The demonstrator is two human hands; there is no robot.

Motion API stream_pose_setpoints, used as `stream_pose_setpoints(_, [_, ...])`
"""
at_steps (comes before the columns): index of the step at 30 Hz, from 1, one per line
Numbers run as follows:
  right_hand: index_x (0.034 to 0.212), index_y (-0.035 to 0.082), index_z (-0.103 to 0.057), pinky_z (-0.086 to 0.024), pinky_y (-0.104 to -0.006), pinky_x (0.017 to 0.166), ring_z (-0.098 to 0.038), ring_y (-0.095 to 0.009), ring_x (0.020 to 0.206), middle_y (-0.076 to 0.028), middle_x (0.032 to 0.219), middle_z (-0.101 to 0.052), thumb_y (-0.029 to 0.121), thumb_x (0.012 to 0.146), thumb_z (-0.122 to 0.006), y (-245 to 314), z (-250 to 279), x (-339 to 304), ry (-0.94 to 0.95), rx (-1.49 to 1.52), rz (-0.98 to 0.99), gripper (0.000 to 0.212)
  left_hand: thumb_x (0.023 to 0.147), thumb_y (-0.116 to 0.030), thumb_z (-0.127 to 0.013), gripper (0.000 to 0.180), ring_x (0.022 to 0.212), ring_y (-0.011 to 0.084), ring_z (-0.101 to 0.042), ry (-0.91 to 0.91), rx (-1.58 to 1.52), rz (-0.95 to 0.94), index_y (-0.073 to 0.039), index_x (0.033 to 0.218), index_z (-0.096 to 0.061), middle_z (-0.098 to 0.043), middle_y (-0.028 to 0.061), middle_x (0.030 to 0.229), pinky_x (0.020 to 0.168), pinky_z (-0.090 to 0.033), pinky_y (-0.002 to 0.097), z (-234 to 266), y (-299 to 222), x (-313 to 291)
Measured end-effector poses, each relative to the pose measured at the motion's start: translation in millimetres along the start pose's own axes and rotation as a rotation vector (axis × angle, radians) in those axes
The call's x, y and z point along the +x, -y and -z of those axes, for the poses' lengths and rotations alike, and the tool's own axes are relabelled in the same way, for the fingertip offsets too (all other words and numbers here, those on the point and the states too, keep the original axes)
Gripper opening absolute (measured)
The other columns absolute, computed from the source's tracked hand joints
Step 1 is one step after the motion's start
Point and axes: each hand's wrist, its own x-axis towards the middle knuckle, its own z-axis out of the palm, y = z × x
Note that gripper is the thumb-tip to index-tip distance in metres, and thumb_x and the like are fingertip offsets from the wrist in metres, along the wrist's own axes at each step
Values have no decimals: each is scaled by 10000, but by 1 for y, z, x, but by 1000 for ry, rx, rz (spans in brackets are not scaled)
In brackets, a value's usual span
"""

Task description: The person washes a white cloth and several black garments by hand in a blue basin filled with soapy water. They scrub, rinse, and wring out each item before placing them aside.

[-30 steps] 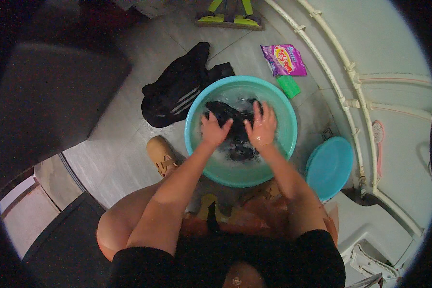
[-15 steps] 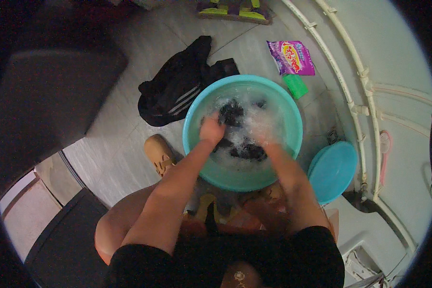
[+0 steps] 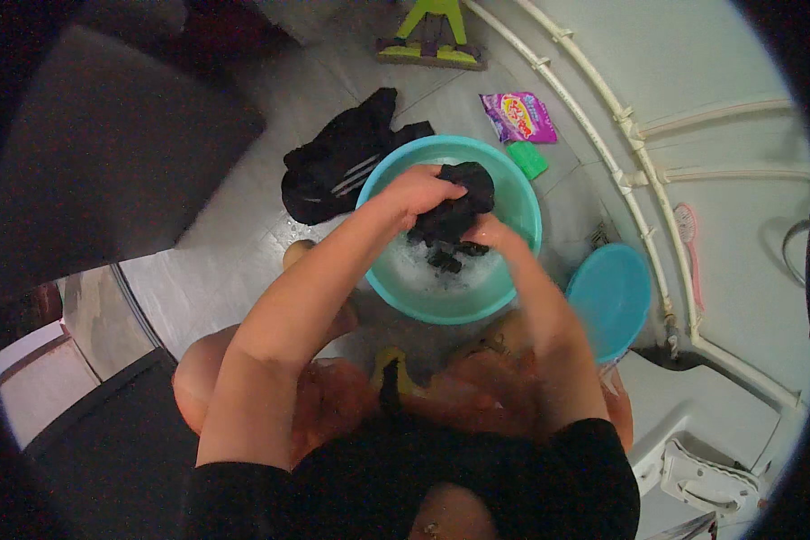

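A bunched black garment (image 3: 463,200) is held up over a turquoise basin (image 3: 527,184), its lower end hanging to the sudsy water (image 3: 418,281). My left hand (image 3: 418,193) grips its upper left part, thumb across the cloth. Lower down on its right side, my right hand (image 3: 488,230) is closed on the cloth, with the fingertips hidden by it. The garment's exact kind cannot be made out. Just left of the basin, a second black garment (image 3: 337,166) with light stripes lies crumpled on the floor.
Beyond the basin lie a purple packet (image 3: 520,117) and a green block (image 3: 527,159). A blue basin (image 3: 610,301) leans at the right, near wall pipes (image 3: 643,180) and a pink brush (image 3: 688,243). A green mop head (image 3: 432,49) stands far back; a dark box-shaped piece (image 3: 117,153) is at left.
Both hands have come up from the splashing water, raising the black garment in a bunch. The left hand has moved up and over its top. The whole view has shifted slightly.
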Motion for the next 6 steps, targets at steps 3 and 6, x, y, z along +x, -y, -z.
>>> stream_pose_setpoints(3, [1377,101,-429,-415,-385,1022,-508,-289,1226,-176,1322,-531,196,718,-771,-6,-14,-9,-174,222,-38,748,834,-173,-671,383,933,269,-649,89,-319,22,23,1150,-579,-661,125,1039,856,-510,408,-5,-10,-19])
stream_pose_setpoints(6, [1413,152,-400,-409,-369,1031,-522,-283,1228,-163,1346,-527,149,783,-700,-7,-3,-17,-192,260,-153,698,835,-184,-677,397,969,271,-648,-67,-370,-18,6,1169,-578,-642,146,1102,872,-504,409,11,0,-24])
